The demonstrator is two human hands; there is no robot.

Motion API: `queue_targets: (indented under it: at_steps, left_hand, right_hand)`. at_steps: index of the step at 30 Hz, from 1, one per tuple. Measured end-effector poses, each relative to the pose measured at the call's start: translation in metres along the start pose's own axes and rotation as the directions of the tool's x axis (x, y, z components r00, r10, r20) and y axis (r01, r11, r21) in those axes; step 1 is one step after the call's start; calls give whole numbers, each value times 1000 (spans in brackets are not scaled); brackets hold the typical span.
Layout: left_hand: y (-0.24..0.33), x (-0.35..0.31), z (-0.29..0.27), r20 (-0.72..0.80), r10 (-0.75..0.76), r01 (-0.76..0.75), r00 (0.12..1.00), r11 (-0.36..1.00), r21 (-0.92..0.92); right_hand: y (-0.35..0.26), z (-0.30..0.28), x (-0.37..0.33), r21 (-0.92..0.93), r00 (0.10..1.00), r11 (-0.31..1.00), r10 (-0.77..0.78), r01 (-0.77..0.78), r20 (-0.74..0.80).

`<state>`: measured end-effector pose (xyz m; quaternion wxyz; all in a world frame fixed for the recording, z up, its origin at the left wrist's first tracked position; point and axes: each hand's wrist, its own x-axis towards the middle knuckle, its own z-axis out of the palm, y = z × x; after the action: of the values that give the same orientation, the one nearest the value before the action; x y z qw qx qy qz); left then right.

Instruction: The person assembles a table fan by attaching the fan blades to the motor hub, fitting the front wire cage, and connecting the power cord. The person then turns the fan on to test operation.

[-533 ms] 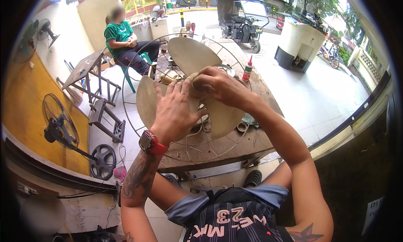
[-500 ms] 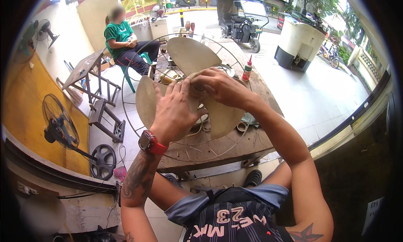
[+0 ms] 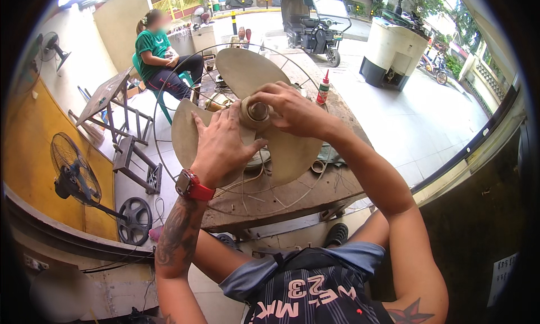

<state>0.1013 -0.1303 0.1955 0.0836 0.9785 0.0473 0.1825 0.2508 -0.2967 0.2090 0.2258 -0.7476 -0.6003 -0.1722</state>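
Where a beige three-bladed fan rotor (image 3: 250, 68) is touched at left, the left hand (image 3: 222, 147) is spread-fingered. The round hub (image 3: 252, 120) is clasped by the right hand (image 3: 293, 113), fingers curled.

I have the left hand (image 3: 222, 144) palm down, fingers (image 3: 224, 119) spread; the right hand (image 3: 293, 111) arches, fingers curled; both forearms (image 3: 368, 166) reach forward.

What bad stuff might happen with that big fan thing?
The right hand is bent at the hub, so it might slip and bump a blade.
The left hand is spread over another blade; if the blades turned, it might get knocked.
The red-capped bottle stands near the right edge of the table, so a bump might tip it off.
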Motion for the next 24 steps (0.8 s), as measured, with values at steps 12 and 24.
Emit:
queue_targets:
  at_steps: [12, 24]
  left_hand:
    - [-9, 3, 1, 1, 36, -36, 999, 999, 34]
    - [-16, 11, -5, 111, 19, -28, 994, 997, 79]
  right_hand:
    - [-10, -15, 20, -168, 926, 969, 224, -179, 305]
    - [-9, -5, 15, -91, 953, 950, -292, 299, 76]
